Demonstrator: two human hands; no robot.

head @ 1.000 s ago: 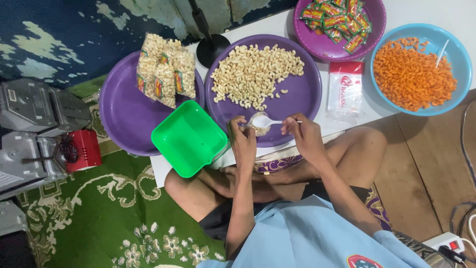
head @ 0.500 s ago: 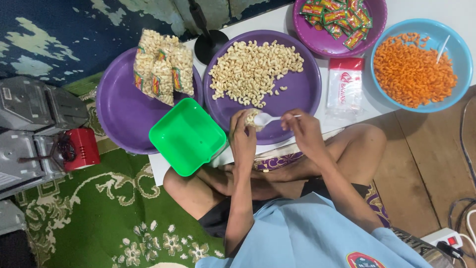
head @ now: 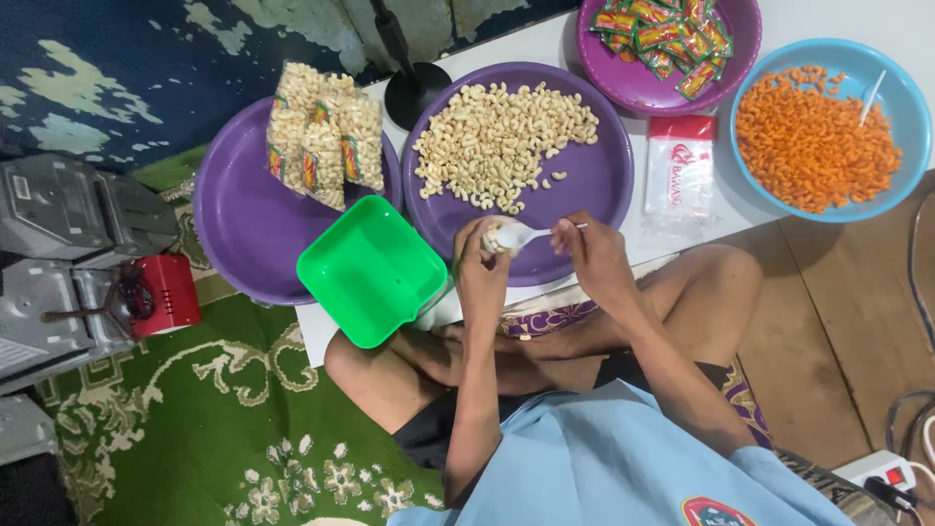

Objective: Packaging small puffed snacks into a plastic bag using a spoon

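Left hand (head: 480, 265) clamps a small clear bag (head: 498, 237) upright, mouth up so it takes filling. Right hand (head: 592, 255) at 3 o'clock of it pinches a white spoon (head: 531, 232), fingers together, bowl at the bag mouth. Bag part full of pale curled snacks, over purple tray (head: 599, 200) edge. Green tub (head: 371, 270) at 9 o'clock.

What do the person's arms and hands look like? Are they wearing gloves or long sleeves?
No gloves and no long sleeves. Both the left hand and the right hand are bare, with no rings, watch or bracelet showing. The forearms are bare as well. The person wears a light blue shirt with a round badge near its lower edge, and dark shorts.
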